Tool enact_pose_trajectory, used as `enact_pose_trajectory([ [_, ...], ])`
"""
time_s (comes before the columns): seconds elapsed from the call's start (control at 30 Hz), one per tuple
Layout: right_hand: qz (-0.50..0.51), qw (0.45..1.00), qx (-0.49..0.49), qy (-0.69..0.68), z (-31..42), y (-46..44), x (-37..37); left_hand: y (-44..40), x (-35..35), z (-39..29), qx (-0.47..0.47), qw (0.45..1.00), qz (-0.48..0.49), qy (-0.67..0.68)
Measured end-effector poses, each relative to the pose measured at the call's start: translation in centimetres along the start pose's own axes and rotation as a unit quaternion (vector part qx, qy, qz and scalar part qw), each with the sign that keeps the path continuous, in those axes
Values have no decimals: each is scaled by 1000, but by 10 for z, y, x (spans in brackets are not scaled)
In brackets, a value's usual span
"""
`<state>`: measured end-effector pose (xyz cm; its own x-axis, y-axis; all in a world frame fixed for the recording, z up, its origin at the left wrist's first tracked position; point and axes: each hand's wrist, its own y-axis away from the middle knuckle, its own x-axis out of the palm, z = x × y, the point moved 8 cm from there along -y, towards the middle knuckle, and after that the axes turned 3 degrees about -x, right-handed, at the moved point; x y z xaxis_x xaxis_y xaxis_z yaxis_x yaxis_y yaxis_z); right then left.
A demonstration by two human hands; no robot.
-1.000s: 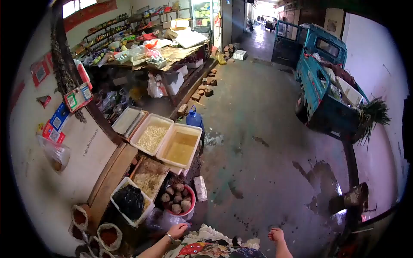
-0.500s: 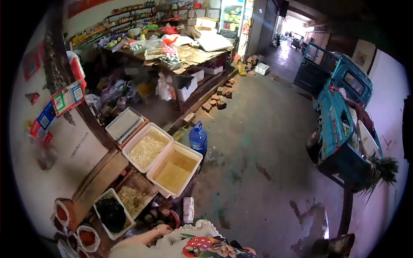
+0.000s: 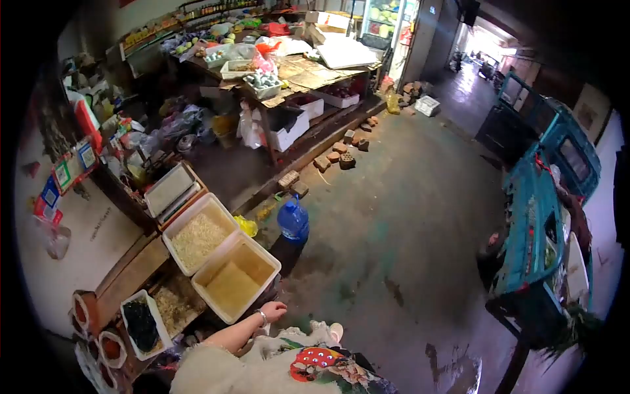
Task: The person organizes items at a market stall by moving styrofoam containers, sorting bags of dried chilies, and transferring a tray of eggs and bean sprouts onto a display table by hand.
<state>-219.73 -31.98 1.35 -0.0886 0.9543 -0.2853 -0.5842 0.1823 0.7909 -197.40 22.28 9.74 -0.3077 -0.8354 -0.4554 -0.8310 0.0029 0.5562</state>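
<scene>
Apparently, nothing is grasped yet: the left hand [image 3: 274, 310] is held unclenched near the liquid-filled tub [image 3: 255, 293], seemingly left untouched beside the strand-filled tub [image 3: 186, 215] (the right hand is not shown).

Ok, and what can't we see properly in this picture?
In the head view:
Right hand: not visible, maybe past the bottom edge.
Left hand: palm turned away, hidden by the hand itself.
Black bag: covers whatever lies beneath.
Blue jug: any writing is too small.
Far passage end: washed out by glare.
</scene>
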Motion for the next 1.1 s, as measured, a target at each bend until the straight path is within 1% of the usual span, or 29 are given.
enact_pose_trajectory([
  [0.03, 1, 1000, -4, 31, 6, -23, -24, -4, 3, 6, -69, 997, -4, 31],
  [0.07, 4, 997, -18, 72, 16, -48, -49, -6, 6, 3, -78, 996, -10, 36],
  [0.1, 14, 990, -51, 135, 27, -81, -76, -7, 8, 7, -120, 988, -10, 95],
  [0.13, 34, 962, -115, 246, 38, -119, -105, -5, 11, 12, -163, 975, -6, 154],
  [0.17, 52, 919, -176, 350, 51, -157, -136, -7, 10, 19, -164, 978, -31, 124],
  [0.2, 80, 860, -233, 447, 57, -204, -157, -9, 7, 26, -133, 986, -70, 75],
  [0.23, 59, 971, -105, 208, 120, -197, -172, -11, 2, 35, -100, 989, -109, 25],
  [0.27, -24, 998, -4, -66, 216, -157, -176, -12, 5, 57, -133, 983, -114, 47],
  [0.3, -35, 987, -108, -115, 281, -168, -180, -13, 9, 74, -163, 977, -121, 70],
  [0.33, -67, 977, -118, -163, 329, -180, -182, -14, 17, 93, -244, 962, -105, 69],
  [0.37, -99, 963, -128, -214, 371, -194, -180, -23, 30, 113, -265, 955, -78, 108],
  [0.4, -96, 964, -129, -213, 410, -209, -170, -31, 23, 101, -266, 959, -72, 68],
  [0.43, -67, 966, -146, -204, 446, -223, -155, -32, 15, 77, -267, 961, -65, 28],
  [0.47, -40, 967, -161, -193, 471, -234, -144, -38, 6, 49, -270, 960, -64, 30],
  [0.5, -15, 973, -186, -135, 488, -256, -129, -51, -8, 23, -308, 946, -61, 77],
  [0.53, -14, 979, -168, -111, 494, -271, -114, -66, -19, 5, -346, 928, -56, 126],
  [0.57, 35, 981, -136, -135, 509, -264, -88, -92, -23, 11, -374, 921, -29, 110],
  [0.6, 73, 989, -116, -54, 518, -265, -69, -111, -32, -10, -370, 903, -58, 212],
  [0.63, 116, 991, -68, -10, 529, -256, -47, -137, -47, -30, -356, 876, -95, 311],
  [0.67, 166, 984, -64, -7, 511, -287, -38, -192, -66, -28, -221, 941, -129, 222],
  [0.7, 153, 988, -8, 28, 511, -291, -31, -233, -75, -30, -87, 975, -160, 125],
  [0.73, 171, 979, -53, 94, 511, -308, -28, -251, -83, -51, -146, 950, -136, 240],
  [0.77, 156, 979, -76, 111, 517, -315, -29, -272, -105, -89, -201, 910, -110, 346],
  [0.83, 159, 972, -132, 116, 532, -331, -39, -319, -148, -131, -163, 911, -130, 355],
  [0.87, 148, 970, -144, 129, 494, -386, -53, -336, -170, -157, -158, 912, -136, 354],
  [0.9, 137, 968, -156, 141, 463, -435, -66, -347, -188, -180, -177, 907, -140, 356],
  [0.97, 106, 965, -129, 200, 507, -446, -83, -379, -210, -197, -198, 898, -149, 363],
  [1.07, 71, 965, -97, 234, 569, -489, -118, -417, -214, -189, -198, 890, -172, 372],
  [1.1, 63, 965, -96, 235, 598, -508, -126, -428, -208, -177, -203, 877, -188, 392],
])
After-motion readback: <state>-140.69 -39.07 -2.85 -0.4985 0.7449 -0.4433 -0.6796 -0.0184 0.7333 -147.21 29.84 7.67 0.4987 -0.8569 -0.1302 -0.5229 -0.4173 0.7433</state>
